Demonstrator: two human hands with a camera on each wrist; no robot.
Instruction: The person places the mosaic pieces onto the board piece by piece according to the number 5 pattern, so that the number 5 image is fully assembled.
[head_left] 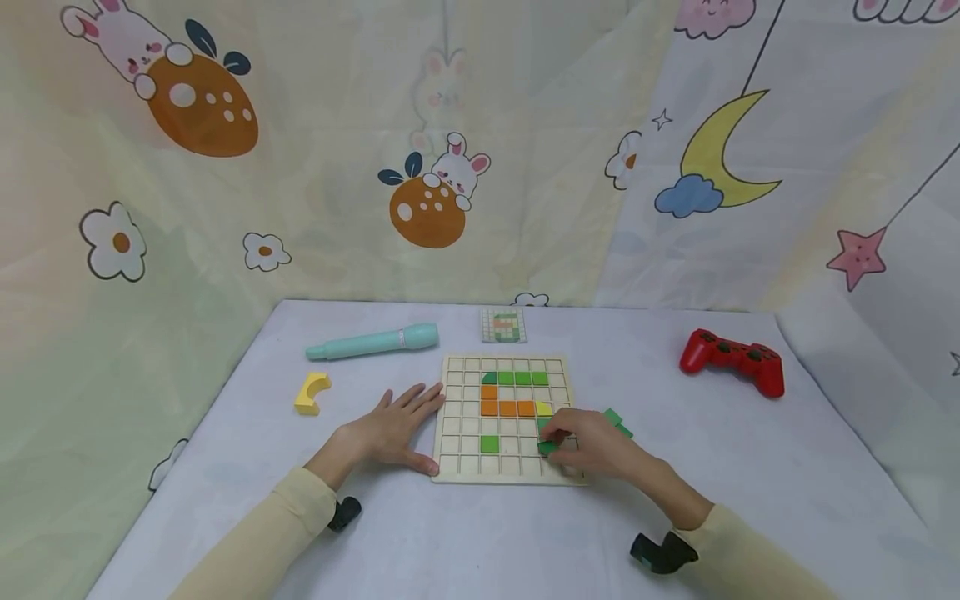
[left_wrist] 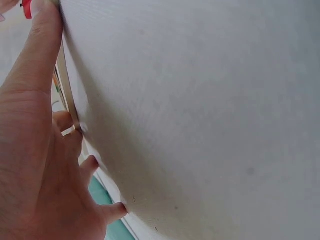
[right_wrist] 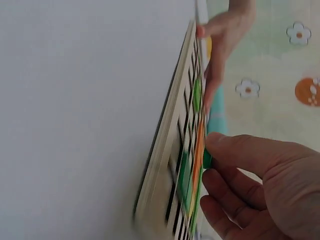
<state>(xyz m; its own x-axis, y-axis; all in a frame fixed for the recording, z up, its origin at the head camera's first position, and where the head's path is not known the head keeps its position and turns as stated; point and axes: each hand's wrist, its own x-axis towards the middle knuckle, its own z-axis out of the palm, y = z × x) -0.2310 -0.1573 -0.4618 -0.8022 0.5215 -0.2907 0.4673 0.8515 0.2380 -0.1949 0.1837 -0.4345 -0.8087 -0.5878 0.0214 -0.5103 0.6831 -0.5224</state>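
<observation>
A pale wooden grid board (head_left: 459,423) lies on the white table. Set in its cells are a row of green tiles (head_left: 523,378), several orange tiles (head_left: 507,408), a yellow tile (head_left: 543,408) and a lone green tile (head_left: 490,444). My left hand (head_left: 392,429) rests at the board's left edge, fingers spread, thumb by the near corner. Over the lower right cells, my right hand (head_left: 600,442) pinches a dark green tile (right_wrist: 207,159) between thumb and finger. That hand partly hides a green tile beneath it and the board's right side.
Loose green tiles (head_left: 617,421) lie right of the board. Behind it stands a small pattern card (head_left: 504,325). A turquoise pen-shaped object (head_left: 372,342) and a yellow arched block (head_left: 311,394) are at the left, a red game controller (head_left: 732,362) at the far right.
</observation>
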